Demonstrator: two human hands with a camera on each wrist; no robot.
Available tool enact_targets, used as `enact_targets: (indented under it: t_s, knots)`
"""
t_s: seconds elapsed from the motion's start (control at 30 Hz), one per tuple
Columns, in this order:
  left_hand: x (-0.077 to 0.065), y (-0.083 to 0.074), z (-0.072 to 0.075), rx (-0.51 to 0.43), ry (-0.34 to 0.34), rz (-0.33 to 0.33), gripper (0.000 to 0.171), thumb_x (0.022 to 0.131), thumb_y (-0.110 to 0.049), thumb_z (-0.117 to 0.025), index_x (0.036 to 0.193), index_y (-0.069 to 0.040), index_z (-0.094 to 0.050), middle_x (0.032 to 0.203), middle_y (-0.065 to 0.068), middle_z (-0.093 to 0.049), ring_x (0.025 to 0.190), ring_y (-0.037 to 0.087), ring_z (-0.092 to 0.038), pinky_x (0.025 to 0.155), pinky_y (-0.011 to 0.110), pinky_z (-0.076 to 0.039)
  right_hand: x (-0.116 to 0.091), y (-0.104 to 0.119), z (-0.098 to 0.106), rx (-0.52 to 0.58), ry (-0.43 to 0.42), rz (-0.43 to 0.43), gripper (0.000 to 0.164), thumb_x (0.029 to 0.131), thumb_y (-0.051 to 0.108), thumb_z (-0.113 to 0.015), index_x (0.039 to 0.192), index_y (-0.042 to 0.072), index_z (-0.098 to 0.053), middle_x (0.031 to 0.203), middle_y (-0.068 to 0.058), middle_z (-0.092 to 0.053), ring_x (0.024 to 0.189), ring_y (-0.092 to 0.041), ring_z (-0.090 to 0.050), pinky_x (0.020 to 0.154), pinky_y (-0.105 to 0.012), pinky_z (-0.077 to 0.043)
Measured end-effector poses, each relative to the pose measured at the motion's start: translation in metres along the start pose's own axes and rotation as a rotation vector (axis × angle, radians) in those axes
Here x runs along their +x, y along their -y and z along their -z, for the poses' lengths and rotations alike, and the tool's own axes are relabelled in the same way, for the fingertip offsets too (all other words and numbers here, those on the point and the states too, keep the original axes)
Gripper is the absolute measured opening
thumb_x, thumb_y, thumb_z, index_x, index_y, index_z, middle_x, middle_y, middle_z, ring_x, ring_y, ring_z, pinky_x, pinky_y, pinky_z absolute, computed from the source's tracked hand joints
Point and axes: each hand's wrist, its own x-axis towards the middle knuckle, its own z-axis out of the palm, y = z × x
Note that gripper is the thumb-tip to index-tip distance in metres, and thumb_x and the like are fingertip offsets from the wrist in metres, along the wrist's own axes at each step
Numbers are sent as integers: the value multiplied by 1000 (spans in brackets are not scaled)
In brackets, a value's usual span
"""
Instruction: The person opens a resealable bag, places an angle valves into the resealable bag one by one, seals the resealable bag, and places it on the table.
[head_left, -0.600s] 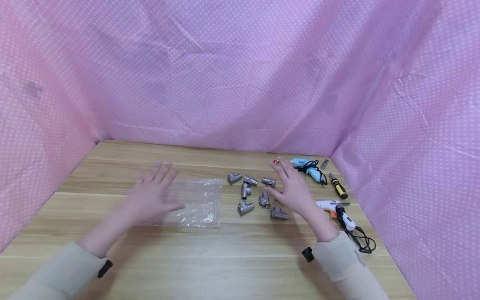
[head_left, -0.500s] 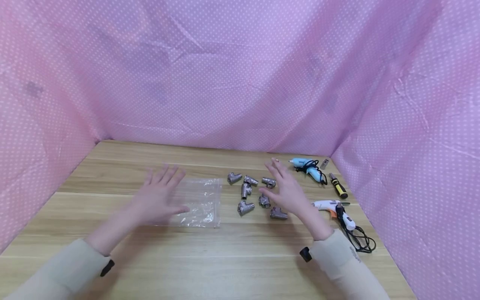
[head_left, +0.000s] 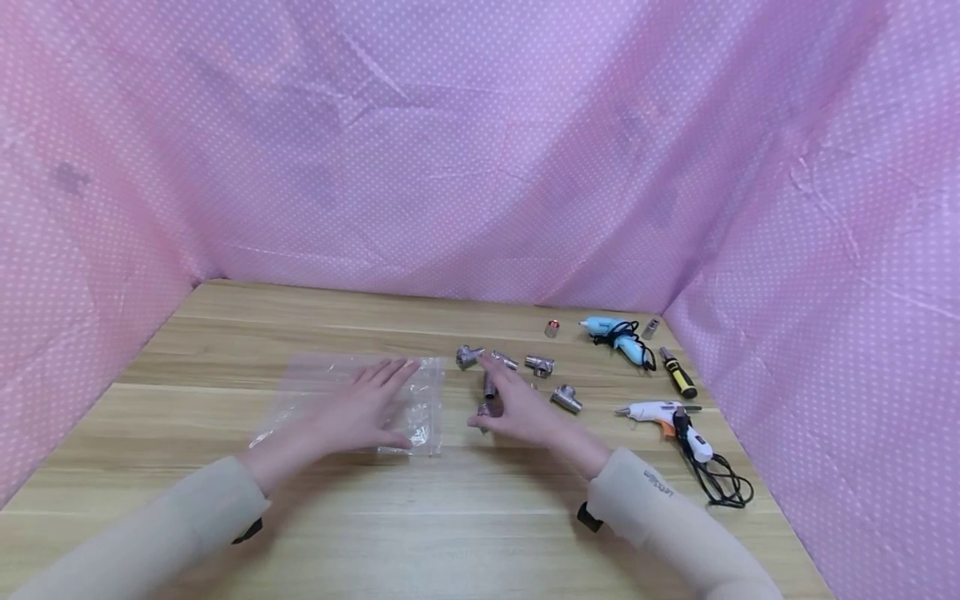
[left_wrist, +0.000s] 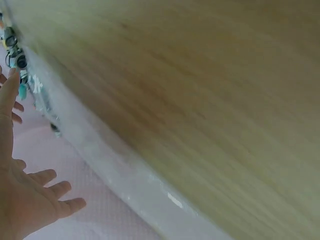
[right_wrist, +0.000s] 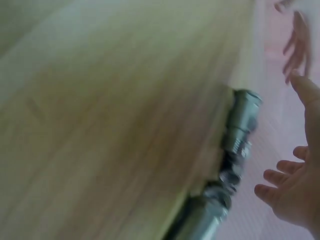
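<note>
In the head view my left hand (head_left: pixel 360 412) is held over a clear zip bag (head_left: pixel 429 407), fingers spread and nothing in its grasp. My right hand (head_left: pixel 521 410) reaches over a group of shiny metal tee pipe fittings, also with fingers extended and holding nothing. One tee fitting (head_left: pixel 468 357) lies beyond its fingertips, another (head_left: pixel 540 366) behind the hand, and a third (head_left: pixel 567 398) to its right. Several more are partly hidden beneath the hand. The right wrist view shows a row of fittings (right_wrist: pixel 244 112) beside the hand's palm (right_wrist: pixel 295 200).
Along the table's right side lie a blue glue gun (head_left: pixel 618 333), a yellow-black screwdriver (head_left: pixel 678 372) and a white glue gun (head_left: pixel 660 412) with a black cord (head_left: pixel 723 492). A small red-topped metal cylinder (head_left: pixel 552 329) stands at the back. Pink dotted cloth (head_left: pixel 450 167) surrounds the wooden table (head_left: pixel 420 533).
Both hands have moved inward, the left hand rightward across the bag and the right hand leftward over the fittings. The red-topped cylinder and the rightmost fitting have come into view.
</note>
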Motion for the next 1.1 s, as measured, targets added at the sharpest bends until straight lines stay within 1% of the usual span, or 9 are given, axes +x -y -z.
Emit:
enact_targets:
  t_s: [0.13,0.27,0.4,0.5,0.67,0.8,0.83,0.97,1.1]
  knots:
    - [8,0,-12,-69,36,-6,122,59,-67,-73,152,-12,-15,152,18,-26,136,42,-27,108,61,-24,5,5,-10,-19,97,28,97,77,60,-65,150,10,-24,154,-12,-24,138,-31,-30,108,-49,-31]
    - [15,-1,-20,-123,85,2,123,58,-66,-75,152,-14,-15,153,17,-26,137,40,-27,108,60,-24,11,8,-15,-75,154,92,93,78,64,-61,146,7,-32,151,-13,-30,136,-29,-33,109,-45,-31]
    - [20,-1,-23,-165,114,17,121,60,-63,-76,153,-17,-14,153,15,-26,138,38,-26,108,61,-22,16,10,-17,-76,219,171,86,80,60,-62,145,10,-36,150,-10,-33,137,-26,-32,111,-43,-28]
    - [24,1,-25,-175,125,10,118,62,-62,-76,153,-17,-15,151,15,-29,137,37,-28,108,61,-22,20,10,-18,-68,265,230,81,82,57,-62,145,13,-36,150,-8,-33,137,-24,-31,112,-42,-27]
    - [29,6,-26,-204,146,-1,113,63,-61,-76,152,-20,-19,147,15,-35,135,36,-31,108,63,-20,24,9,-20,-84,289,316,78,84,57,-59,146,17,-35,152,-6,-32,138,-25,-31,111,-45,-28]
    - [32,9,-25,-228,163,-6,105,66,-58,-75,151,-24,-25,144,14,-38,133,35,-32,107,64,-19,28,7,-22,-118,303,376,76,85,59,-55,147,21,-34,153,-4,-30,139,-25,-29,111,-49,-27]
    - [33,10,-25,-232,168,-8,102,67,-58,-75,150,-25,-26,143,13,-38,132,35,-33,107,64,-20,28,7,-22,-130,307,391,75,86,59,-54,147,21,-34,153,-3,-30,139,-25,-28,111,-49,-27]
    - [36,14,-25,-236,169,-57,94,69,-56,-74,147,-24,-33,136,11,-41,126,31,-36,104,62,-27,30,5,-22,-172,323,443,71,87,57,-53,147,23,-33,154,-3,-27,140,-24,-26,112,-51,-24]
    - [38,19,-26,-219,153,-100,82,70,-55,-73,139,-21,-45,131,9,-44,121,29,-38,101,57,-32,31,5,-23,-215,334,484,68,89,56,-51,147,26,-33,154,-4,-27,139,-26,-26,112,-54,-22]
